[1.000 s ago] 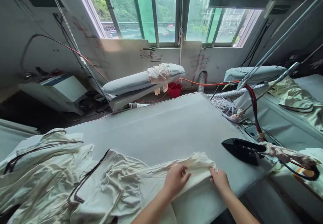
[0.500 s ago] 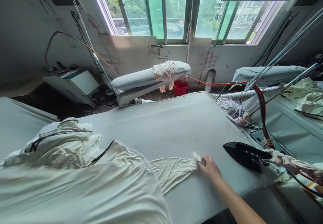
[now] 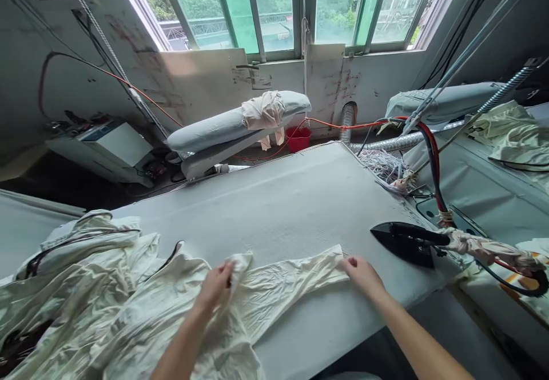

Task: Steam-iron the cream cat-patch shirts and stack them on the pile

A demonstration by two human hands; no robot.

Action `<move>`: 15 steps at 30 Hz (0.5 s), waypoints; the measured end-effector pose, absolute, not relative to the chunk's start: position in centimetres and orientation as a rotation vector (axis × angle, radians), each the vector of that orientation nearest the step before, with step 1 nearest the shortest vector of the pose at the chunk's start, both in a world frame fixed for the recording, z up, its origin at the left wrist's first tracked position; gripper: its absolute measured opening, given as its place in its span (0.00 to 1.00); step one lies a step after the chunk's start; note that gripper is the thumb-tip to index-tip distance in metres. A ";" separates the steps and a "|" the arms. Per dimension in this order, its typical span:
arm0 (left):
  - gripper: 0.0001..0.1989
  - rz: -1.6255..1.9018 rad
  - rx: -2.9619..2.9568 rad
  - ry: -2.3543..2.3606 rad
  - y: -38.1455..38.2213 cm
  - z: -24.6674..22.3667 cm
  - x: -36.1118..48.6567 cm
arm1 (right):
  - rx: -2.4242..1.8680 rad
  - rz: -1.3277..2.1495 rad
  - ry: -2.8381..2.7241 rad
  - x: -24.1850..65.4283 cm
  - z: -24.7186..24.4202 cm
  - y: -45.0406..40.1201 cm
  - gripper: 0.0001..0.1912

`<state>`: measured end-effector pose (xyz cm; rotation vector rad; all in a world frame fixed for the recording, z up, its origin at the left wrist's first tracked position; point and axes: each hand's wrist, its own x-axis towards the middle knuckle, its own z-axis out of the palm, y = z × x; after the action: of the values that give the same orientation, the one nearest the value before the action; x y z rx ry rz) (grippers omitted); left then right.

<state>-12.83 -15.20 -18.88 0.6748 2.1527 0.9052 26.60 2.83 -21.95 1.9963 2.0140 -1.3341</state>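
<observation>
A cream garment (image 3: 283, 286) with dark piping lies on the pale padded ironing table (image 3: 274, 208). What looks like its sleeve stretches across the middle, wrinkled. My left hand (image 3: 218, 283) pinches the cloth at the inner end of that sleeve. At the sleeve's outer end, my right hand (image 3: 361, 271) is closed on the edge of the cloth. To the right of my right hand, a black iron (image 3: 405, 243) rests on the table, its tip pointing left. The rest of the garment lies bunched on the left, partly behind my left forearm.
A cloth-wrapped hose (image 3: 489, 251) and red and black cables run from the iron. A narrow padded arm (image 3: 240, 120) with a rag stands beyond the far edge, near a red bucket (image 3: 299, 139). Tangled white strings (image 3: 384, 166) lie at the right edge.
My left hand has come into view and grips the cloth. The large garment part has dropped down and left, uncovering more of the sleeve. My right hand still holds its end. The view has shifted.
</observation>
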 end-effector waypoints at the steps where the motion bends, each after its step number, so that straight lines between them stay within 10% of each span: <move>1: 0.32 0.904 0.685 2.120 -14.2 -19.4 -11.2 | 1.993 -1.321 2.015 26.7 -21.9 1.8 0.16; 15: 0.24 0.740 1.076 2.084 -4.3 -21.9 5.4 | 1.852 -1.257 2.170 26.7 -21.8 0.4 0.10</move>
<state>5.40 -4.33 -21.89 1.0763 2.0843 0.7401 26.71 0.44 -21.79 1.8516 2.1697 -1.2574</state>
